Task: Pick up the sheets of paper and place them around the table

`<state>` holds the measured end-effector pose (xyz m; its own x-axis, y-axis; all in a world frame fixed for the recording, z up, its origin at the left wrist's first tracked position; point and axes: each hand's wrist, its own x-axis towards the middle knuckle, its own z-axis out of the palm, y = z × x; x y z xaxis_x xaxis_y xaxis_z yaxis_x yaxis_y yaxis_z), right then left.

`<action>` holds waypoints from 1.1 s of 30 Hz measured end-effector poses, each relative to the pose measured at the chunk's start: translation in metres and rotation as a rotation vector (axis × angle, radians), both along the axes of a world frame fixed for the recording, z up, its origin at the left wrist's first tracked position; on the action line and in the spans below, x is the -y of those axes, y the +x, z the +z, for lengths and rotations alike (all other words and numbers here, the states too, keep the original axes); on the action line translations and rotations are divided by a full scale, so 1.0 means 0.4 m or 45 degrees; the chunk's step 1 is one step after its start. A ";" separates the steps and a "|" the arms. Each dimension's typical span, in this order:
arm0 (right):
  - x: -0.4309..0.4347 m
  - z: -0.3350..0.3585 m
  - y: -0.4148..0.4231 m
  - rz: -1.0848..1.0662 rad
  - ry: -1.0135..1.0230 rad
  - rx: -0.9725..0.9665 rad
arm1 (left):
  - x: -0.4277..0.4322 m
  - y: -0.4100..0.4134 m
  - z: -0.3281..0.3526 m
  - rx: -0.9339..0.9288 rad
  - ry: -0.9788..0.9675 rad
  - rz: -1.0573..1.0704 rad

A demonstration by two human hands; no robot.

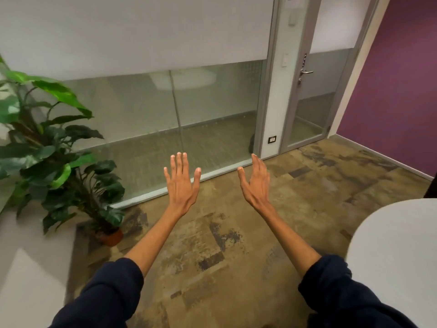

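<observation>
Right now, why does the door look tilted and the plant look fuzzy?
Head view: the wide lens bends the edges, so the door leans. Head view: the plant at the left edge is smeared, while the left hand and right hand in the middle look sharp.

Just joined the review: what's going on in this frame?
A person holds the left hand and right hand out, fingers straight, gripping nothing, above the carpet. A white round table shows at lower right. No sheets of paper are in view. A potted plant stands at left by the glass partition.
</observation>
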<state>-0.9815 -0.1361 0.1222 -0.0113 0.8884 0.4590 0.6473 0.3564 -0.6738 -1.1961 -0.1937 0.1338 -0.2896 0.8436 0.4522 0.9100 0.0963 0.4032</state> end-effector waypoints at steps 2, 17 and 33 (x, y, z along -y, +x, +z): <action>-0.097 0.002 -0.025 -0.064 -0.008 -0.023 | -0.111 -0.034 0.000 -0.014 -0.005 -0.042; -0.749 -0.042 0.130 -0.463 -0.009 -0.046 | -0.907 0.123 -0.061 0.032 -0.053 -0.411; -1.325 0.010 0.701 -0.878 0.042 -0.018 | -1.695 0.755 -0.017 0.137 0.038 -1.000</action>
